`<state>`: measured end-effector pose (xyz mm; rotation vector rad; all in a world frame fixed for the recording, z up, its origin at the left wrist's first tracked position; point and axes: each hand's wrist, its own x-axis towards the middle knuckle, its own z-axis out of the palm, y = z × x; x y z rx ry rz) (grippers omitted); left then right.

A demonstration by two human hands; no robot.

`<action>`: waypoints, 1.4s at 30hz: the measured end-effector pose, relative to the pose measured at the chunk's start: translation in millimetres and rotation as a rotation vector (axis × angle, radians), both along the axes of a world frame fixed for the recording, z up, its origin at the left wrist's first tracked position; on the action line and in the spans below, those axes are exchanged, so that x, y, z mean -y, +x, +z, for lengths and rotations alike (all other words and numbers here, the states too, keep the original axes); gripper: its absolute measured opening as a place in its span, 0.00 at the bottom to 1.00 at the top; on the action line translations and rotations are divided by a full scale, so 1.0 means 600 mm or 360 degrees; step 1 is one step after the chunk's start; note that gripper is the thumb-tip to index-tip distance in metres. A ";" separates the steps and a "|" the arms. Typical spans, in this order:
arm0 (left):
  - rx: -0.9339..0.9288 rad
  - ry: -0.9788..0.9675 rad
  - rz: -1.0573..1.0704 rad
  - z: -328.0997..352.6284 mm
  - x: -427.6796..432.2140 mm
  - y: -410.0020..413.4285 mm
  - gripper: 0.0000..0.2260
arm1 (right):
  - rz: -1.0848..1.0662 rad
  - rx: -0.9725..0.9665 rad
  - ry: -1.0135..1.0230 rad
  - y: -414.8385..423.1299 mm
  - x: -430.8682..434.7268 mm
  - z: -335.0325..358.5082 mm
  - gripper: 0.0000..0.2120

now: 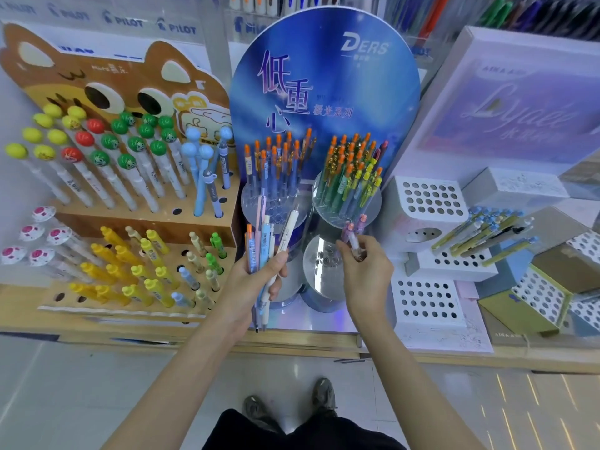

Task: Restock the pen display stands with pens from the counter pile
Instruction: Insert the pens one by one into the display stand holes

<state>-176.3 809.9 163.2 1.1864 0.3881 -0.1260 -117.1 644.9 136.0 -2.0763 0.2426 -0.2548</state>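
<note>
My left hand point(259, 280) grips a bundle of pens point(264, 241), blue, pink and white, in front of the blue Ders display stand point(324, 92). My right hand point(363, 267) pinches two or three pink-capped pens point(354, 233) just above the lower clear round holder point(321, 264), which shows empty holes. The upper left clear holder point(276, 206) carries several orange-capped blue pens. The upper right holder point(347, 203) is packed with green and yellow pens.
A brown cartoon cardboard stand point(207, 219) at left holds ball-topped and yellow pens with some free holes. White perforated pen boxes point(428, 300) sit at right, and several yellow pens point(483, 235) lean in one. The wooden counter edge point(292, 345) runs below.
</note>
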 end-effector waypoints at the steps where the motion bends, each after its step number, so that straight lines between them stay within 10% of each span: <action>1: -0.0008 -0.0008 0.0003 0.000 0.000 0.001 0.16 | -0.0020 0.0004 0.0032 -0.002 -0.004 -0.002 0.03; 16: 0.0078 0.0018 -0.0055 -0.002 0.008 0.010 0.17 | 0.0101 0.0108 -0.0010 -0.011 0.005 -0.002 0.16; 36: 0.0075 -0.0019 -0.0034 0.003 0.014 0.004 0.17 | 0.0517 0.0128 -0.0080 0.031 0.052 0.064 0.02; 42: 0.0085 -0.0039 -0.0056 0.008 0.022 0.004 0.10 | 0.0577 0.0135 0.0053 0.020 0.054 0.071 0.18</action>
